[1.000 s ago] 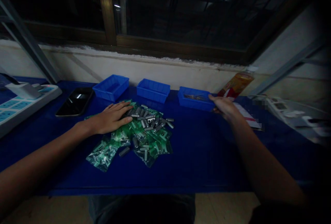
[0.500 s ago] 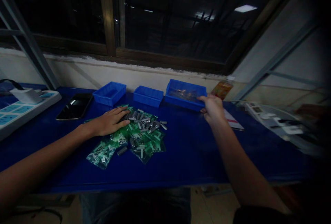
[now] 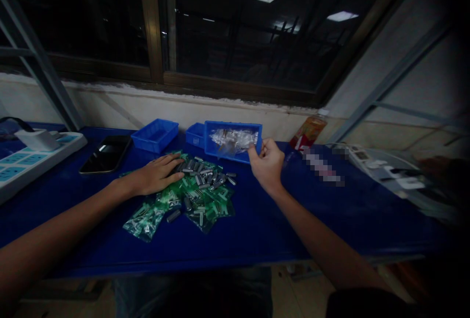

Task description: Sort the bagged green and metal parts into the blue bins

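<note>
My right hand [image 3: 268, 163] grips the right edge of a blue plastic bin [image 3: 207, 141], thumb inside the rim. The bin is tilted toward me, and clear plastic bags [image 3: 235, 140] with small contents I cannot make out lie in it. My left hand [image 3: 158, 173] rests flat, fingers stretched out, on the left side of a heap of green-tinted plastic bags [image 3: 172, 195] with small parts. Loose grey metallic cylinders [image 3: 200, 179] are scattered over the heap, some right at my left fingertips. One cylinder [image 3: 174, 215] lies at the heap's front.
Two more blue bins stand along the wall, one at left [image 3: 154, 136] and one partly hidden [image 3: 194, 134] behind the held bin. A phone [image 3: 106, 154] and a power strip [image 3: 40, 156] lie at left. A drink bottle [image 3: 310, 131] leans at the back right.
My right hand has moved left with the blue bin, which is now lifted, tipped toward me and in front of the middle bin. My left hand has stayed in place.
</note>
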Demonstrator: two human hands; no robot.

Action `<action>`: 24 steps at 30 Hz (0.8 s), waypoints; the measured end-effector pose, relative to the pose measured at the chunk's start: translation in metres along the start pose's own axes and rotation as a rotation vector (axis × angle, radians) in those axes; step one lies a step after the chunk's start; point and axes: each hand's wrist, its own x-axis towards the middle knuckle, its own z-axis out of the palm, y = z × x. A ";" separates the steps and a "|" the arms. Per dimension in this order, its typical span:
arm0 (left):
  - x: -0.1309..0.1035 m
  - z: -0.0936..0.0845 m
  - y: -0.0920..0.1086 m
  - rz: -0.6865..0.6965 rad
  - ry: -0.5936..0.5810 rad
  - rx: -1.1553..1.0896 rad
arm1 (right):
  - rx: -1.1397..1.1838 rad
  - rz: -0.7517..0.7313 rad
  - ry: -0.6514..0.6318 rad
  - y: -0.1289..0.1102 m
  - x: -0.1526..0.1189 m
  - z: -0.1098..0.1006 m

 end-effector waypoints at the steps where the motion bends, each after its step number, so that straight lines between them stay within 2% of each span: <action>1: 0.000 0.000 0.000 0.006 0.004 0.002 | -0.047 -0.057 -0.009 -0.003 -0.004 0.001; 9: 0.000 0.000 0.001 -0.009 -0.005 0.010 | -0.231 -0.376 -0.016 0.003 -0.019 0.009; 15: 0.000 0.001 -0.001 -0.028 -0.006 0.035 | -0.232 -0.598 0.101 0.013 -0.014 0.011; 18: -0.001 -0.006 0.003 -0.060 0.056 0.067 | -0.241 -0.595 0.128 0.020 -0.008 0.010; 21: -0.005 -0.019 0.024 -0.086 0.281 0.121 | -0.250 -0.525 0.170 0.025 0.001 0.005; 23: -0.012 -0.024 0.048 0.035 0.391 0.132 | -0.230 -0.412 0.219 0.029 0.010 0.000; 24: -0.016 -0.025 0.061 0.149 0.365 0.131 | -0.208 -0.335 0.244 0.032 0.015 -0.002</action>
